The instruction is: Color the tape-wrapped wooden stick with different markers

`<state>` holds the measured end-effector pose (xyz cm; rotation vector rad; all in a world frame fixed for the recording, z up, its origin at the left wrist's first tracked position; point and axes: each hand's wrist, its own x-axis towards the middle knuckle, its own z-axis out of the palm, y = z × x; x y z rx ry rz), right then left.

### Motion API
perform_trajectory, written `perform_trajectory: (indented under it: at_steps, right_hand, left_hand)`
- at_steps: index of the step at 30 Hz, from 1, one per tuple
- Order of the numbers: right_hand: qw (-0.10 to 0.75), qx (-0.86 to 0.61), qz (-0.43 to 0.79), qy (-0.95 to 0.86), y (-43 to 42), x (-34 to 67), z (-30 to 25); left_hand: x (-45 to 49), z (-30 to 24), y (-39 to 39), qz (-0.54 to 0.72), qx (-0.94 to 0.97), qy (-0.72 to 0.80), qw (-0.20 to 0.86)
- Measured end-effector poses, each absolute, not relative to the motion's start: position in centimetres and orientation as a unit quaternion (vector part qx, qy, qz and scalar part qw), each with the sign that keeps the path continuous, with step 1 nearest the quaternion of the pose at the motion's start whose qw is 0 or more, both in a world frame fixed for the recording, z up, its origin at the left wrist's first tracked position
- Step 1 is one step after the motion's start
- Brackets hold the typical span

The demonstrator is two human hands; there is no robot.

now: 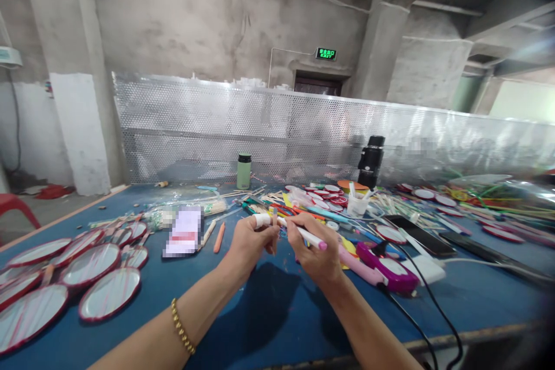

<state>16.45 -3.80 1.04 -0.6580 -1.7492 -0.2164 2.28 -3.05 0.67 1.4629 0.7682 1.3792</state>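
Note:
Both my hands are raised over the blue table [269, 312] near its middle. My left hand [248, 243] is closed around a white pen cap [262, 220] and a thin wooden stick [274, 230] that stands upright between its fingers. My right hand [313, 245] is closed on a white marker with a pink end [310, 237]. The marker points left toward the cap. A gold bracelet [182, 327] sits on my left wrist.
Several round red-rimmed fans [91, 266] lie at the left. A pink and purple glue gun [381, 269] with a black cord, a phone [418, 235], a green bottle [243, 171], a black flask [370, 161], a white cup [358, 204] and scattered sticks surround the hands. A perforated metal screen [303, 127] stands behind.

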Motion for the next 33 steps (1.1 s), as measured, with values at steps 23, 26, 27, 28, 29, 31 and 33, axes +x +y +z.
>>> perform_trajectory:
  at_steps: [23,26,27,28,29,31,33]
  right_hand:
    - [0.584,-0.293,-0.079,-0.753,-3.81,16.45,1.00]
    - [0.586,-0.290,-0.087,-0.751,-3.79,16.45,0.96]
    - [0.586,-0.287,-0.091,-0.752,-3.77,16.44,0.95]
    - [0.586,-0.285,-0.093,-0.753,-3.75,16.44,0.95]
    - [0.585,-0.283,-0.094,-0.754,-3.72,16.43,0.95]
    - [0.584,-0.283,-0.092,-0.755,-3.68,16.43,0.94]
    - [0.585,-0.285,-0.087,-0.754,-3.66,16.44,0.92]
  left_hand:
    - [2.34,0.32,-2.73,0.561,0.603,0.313,0.473]
    - [2.35,0.30,-2.68,0.562,0.602,0.312,0.474]
    - [2.35,0.30,-2.67,0.562,0.602,0.312,0.474]
    - [2.35,0.30,-2.66,0.562,0.602,0.313,0.474]
    - [2.33,0.30,-2.66,0.561,0.602,0.313,0.474]
    - [2.29,0.31,-2.68,0.561,0.601,0.314,0.475]
    - [2.25,0.35,-2.72,0.561,0.602,0.313,0.475]
